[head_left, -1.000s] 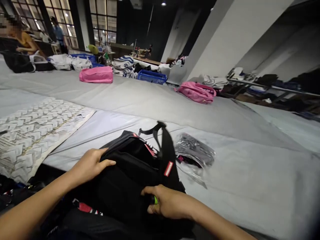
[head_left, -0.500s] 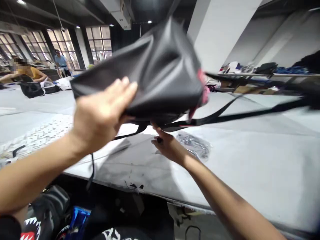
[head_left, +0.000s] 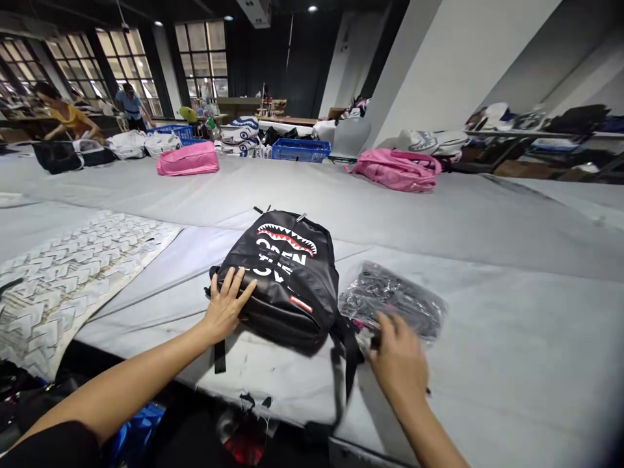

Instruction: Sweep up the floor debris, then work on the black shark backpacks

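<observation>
A black backpack (head_left: pixel 287 273) with a shark-mouth print and white letters lies face up on the grey table (head_left: pixel 487 338). My left hand (head_left: pixel 227 309) rests flat on its near left corner with the fingers spread. My right hand (head_left: pixel 400 361) is at the near edge of a clear plastic bag (head_left: pixel 394 302) of dark items, just right of the backpack; it is blurred and its fingers are hidden behind the back of the hand. A black strap (head_left: pixel 341 370) hangs over the table's front edge between my hands.
A white sheet with chevron-shaped pieces (head_left: pixel 63 273) lies at the left. Pink bags (head_left: pixel 188 159) (head_left: pixel 397 170), blue crates (head_left: pixel 298 150) and white bags stand at the far side. Two people (head_left: pixel 68 120) work at the far left. More bags lie below the table's front edge.
The backpack, held up in the air half a second ago, now lies face up on the table. My left hand has flattened on it and my right hand has moved to the plastic bag.
</observation>
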Demonstrator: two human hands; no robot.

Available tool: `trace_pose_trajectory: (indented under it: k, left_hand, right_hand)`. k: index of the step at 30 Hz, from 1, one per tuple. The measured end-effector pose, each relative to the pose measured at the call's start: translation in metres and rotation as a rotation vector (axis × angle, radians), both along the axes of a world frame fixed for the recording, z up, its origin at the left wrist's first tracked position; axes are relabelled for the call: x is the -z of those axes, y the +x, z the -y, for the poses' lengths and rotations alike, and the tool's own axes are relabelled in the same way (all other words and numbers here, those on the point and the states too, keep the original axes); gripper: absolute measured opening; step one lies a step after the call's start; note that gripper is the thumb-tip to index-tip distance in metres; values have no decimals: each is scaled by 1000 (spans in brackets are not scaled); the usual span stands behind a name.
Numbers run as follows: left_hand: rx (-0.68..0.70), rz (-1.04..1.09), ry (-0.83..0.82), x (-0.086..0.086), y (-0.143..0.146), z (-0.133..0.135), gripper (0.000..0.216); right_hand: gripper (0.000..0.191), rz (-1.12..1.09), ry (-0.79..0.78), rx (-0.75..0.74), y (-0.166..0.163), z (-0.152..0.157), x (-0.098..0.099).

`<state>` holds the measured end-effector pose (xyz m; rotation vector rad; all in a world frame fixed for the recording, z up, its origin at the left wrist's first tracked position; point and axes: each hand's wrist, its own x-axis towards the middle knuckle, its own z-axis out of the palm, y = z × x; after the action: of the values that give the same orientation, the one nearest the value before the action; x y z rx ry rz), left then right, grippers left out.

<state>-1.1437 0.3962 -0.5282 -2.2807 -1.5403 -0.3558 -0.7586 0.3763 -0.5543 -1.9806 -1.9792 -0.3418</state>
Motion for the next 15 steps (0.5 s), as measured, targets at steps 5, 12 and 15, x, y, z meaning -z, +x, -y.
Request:
trace_pose_trajectory:
  k: [5,12,15]
  left_hand:
    - [-64,27,47,25,12,-54,75]
    - [-185,190,-124,-18,116,-224,72]
    - [-26,195,-107,-40,164,-235,70]
  right_hand:
    - [61,26,-179,-122,66,-37,62]
    - [77,57,-16,-151,80,-22,104]
    - [82,47,-50,-152,78,-21,98]
